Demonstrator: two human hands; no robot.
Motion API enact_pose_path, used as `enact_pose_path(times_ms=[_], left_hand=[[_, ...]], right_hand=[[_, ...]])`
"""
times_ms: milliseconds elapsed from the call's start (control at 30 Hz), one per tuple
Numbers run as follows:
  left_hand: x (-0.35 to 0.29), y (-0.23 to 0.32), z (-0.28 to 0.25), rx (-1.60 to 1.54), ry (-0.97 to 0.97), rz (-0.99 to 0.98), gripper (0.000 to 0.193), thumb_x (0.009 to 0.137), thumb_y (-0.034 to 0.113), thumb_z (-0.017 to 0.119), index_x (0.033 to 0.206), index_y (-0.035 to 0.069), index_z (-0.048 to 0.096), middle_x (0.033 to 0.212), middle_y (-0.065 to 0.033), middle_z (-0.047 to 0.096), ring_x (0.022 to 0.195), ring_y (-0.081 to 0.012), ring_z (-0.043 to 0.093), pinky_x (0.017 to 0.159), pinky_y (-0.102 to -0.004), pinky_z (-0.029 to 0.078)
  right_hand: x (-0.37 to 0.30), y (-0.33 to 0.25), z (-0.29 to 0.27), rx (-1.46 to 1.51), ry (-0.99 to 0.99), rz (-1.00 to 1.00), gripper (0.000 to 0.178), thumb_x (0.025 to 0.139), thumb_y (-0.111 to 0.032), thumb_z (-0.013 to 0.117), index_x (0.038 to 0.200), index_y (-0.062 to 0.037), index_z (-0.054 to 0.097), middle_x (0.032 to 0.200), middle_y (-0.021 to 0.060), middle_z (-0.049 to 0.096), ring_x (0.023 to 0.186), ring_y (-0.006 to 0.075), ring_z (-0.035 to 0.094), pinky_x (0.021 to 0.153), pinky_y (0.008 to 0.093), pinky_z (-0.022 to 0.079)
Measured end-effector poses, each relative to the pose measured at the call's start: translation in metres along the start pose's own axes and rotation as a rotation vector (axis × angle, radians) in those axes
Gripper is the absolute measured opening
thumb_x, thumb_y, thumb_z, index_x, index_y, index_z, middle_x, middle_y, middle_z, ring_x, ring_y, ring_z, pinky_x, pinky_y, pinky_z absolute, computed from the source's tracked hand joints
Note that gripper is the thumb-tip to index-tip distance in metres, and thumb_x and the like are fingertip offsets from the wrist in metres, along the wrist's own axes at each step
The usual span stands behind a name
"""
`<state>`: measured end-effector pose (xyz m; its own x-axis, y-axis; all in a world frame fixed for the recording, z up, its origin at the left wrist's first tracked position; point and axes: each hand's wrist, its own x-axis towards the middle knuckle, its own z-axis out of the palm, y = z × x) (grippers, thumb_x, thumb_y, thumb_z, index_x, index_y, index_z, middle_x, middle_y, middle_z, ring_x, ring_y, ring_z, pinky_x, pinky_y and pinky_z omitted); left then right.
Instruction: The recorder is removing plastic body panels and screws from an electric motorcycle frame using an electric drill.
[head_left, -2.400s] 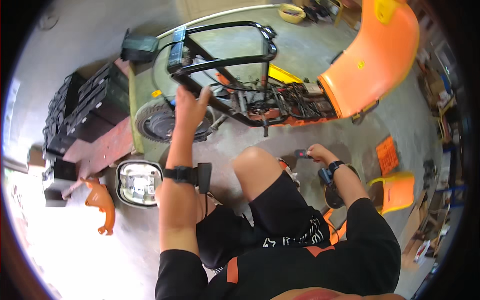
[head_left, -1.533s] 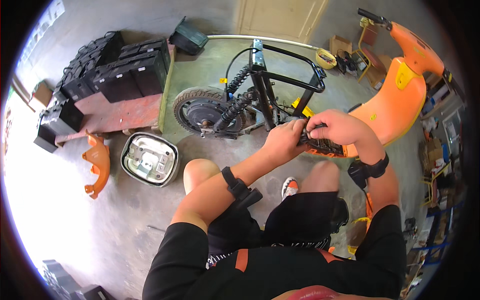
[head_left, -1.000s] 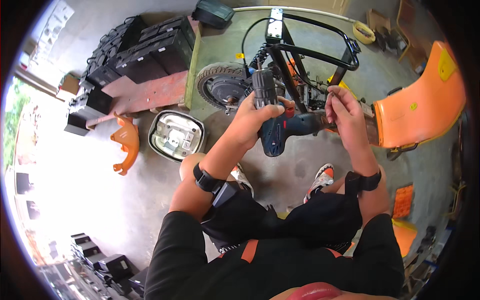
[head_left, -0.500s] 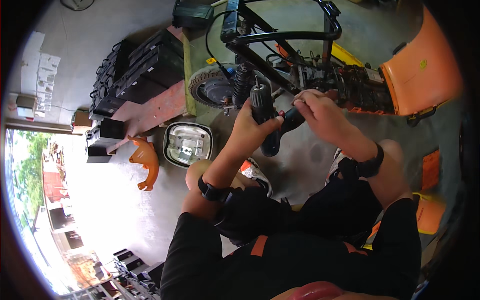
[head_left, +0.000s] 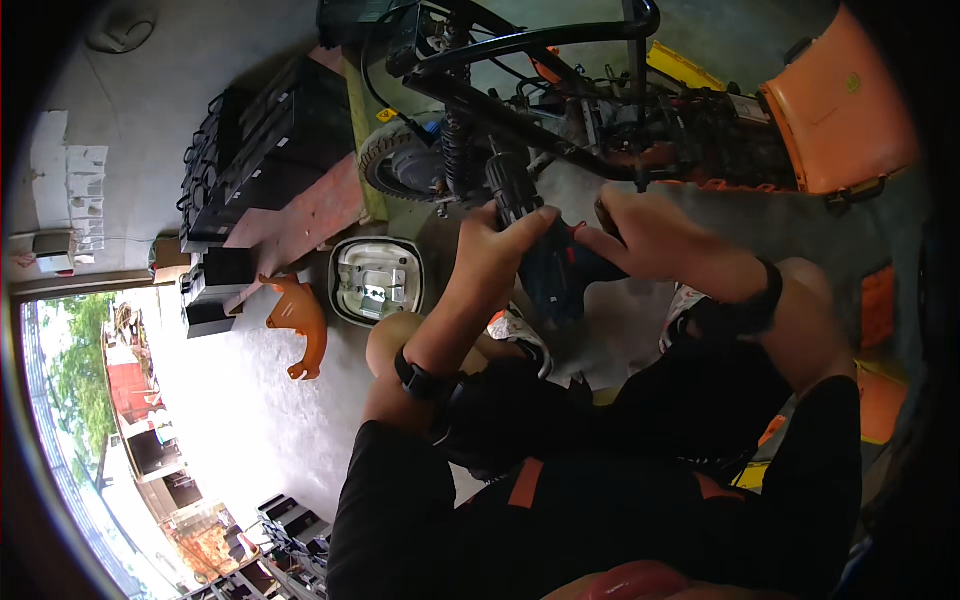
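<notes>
A dark cordless drill [head_left: 557,285] hangs in front of my knees, its chuck and thin bit pointing up toward the black tube frame of a stripped two-wheeler [head_left: 520,120]. My left hand [head_left: 490,245] is closed round the drill just behind the chuck, thumb across the top. Close beside the drill's handle, my right hand [head_left: 655,235] has its fingers curled in. A small dark thing shows at its fingertips, too blurred to name. The bit's tip is near the rear spring and wheel [head_left: 400,165]; I cannot tell whether it touches anything.
Left of my knees lie a white tub-shaped shell [head_left: 377,280] and an orange curved panel [head_left: 300,325]. Black cases [head_left: 270,150] are stacked beyond a red plank [head_left: 300,220]. A big orange body panel [head_left: 840,110] stands at the far right. A bright doorway opens at left.
The drill and both hands have come slightly lower in view, and the drill has tilted left. The right hand has shifted a little lower and right. The view itself has also shifted.
</notes>
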<state>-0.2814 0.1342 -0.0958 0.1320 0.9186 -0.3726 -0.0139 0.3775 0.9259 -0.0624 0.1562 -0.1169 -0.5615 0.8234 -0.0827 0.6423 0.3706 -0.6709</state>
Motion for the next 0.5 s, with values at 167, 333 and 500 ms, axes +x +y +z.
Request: enact_pose_path(times_ms=[167,333,500], left_hand=[[0.005,-0.003,0.006,-0.340,-0.109,-0.085,0.041,0.088,0.025,0.058,0.110,-0.009,0.057,0.108,-0.0221,0.063,0.095,-0.0270,0.065,0.086,-0.0369,0.053],[0.006,-0.016,0.006,-0.642,-0.206,-0.265,0.040,0.091,0.028,0.056,0.109,-0.007,0.054,0.107,-0.0219,0.063,0.099,-0.0303,0.065,0.086,-0.0397,0.055],[0.012,-0.009,-0.002,-0.547,-0.221,-0.198,0.044,0.093,0.032,0.052,0.110,-0.008,0.054,0.110,-0.0237,0.063,0.103,-0.0332,0.064,0.087,-0.0411,0.054]], right_hand=[[-0.003,-0.008,-0.013,-0.048,0.183,0.008,0.037,0.089,-0.034,0.060,0.084,0.0010,0.049,0.064,0.0152,0.058,0.062,0.0363,0.061,0.058,0.0435,0.045],[-0.008,-0.013,-0.026,-0.105,0.267,-0.006,0.036,0.088,-0.034,0.059,0.083,0.0014,0.055,0.066,0.0154,0.063,0.065,0.0352,0.065,0.062,0.0432,0.050],[-0.009,-0.016,-0.027,-0.023,0.210,0.010,0.034,0.086,-0.033,0.061,0.081,0.0008,0.055,0.066,0.0153,0.063,0.064,0.0350,0.064,0.062,0.0432,0.050]])
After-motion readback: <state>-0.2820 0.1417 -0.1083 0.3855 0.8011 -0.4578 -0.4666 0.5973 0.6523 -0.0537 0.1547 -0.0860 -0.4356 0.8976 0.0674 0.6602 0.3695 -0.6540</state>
